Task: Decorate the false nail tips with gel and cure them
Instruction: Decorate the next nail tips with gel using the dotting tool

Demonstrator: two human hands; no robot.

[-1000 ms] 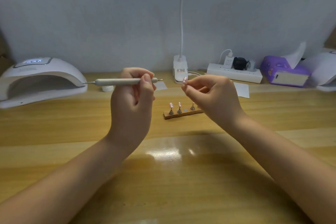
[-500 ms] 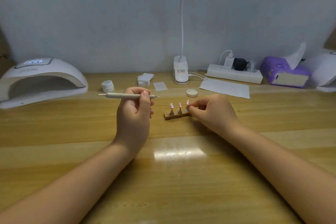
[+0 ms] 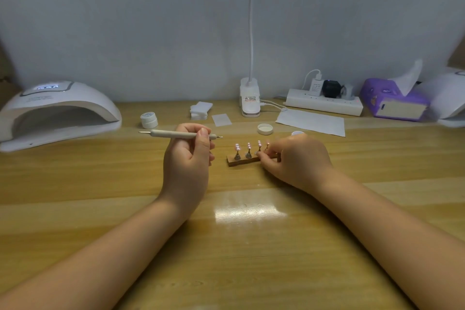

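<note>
A small wooden stand (image 3: 241,161) sits mid-table with several pink nail tips (image 3: 237,146) on little metal holders. My left hand (image 3: 187,158) grips a grey dotting pen (image 3: 173,134) held level, its tip pointing right, just left of the stand. My right hand (image 3: 294,161) rests over the stand's right end. Its thumb and fingers curl in and pinch the base of a nail tip holder (image 3: 267,145) there. That end of the stand is mostly hidden by my fingers.
A white curing lamp (image 3: 57,113) stands at the left with its display lit. A gel jar (image 3: 149,119), a loose lid (image 3: 265,129), cotton pads (image 3: 200,109), paper (image 3: 310,122), a desk lamp base (image 3: 249,100), a power strip (image 3: 324,104) and a tissue box (image 3: 392,100) line the back.
Both hands came down from in front of me to the table. My right hand brought a nail tip on its holder down to the stand and stays at the stand's right end.
</note>
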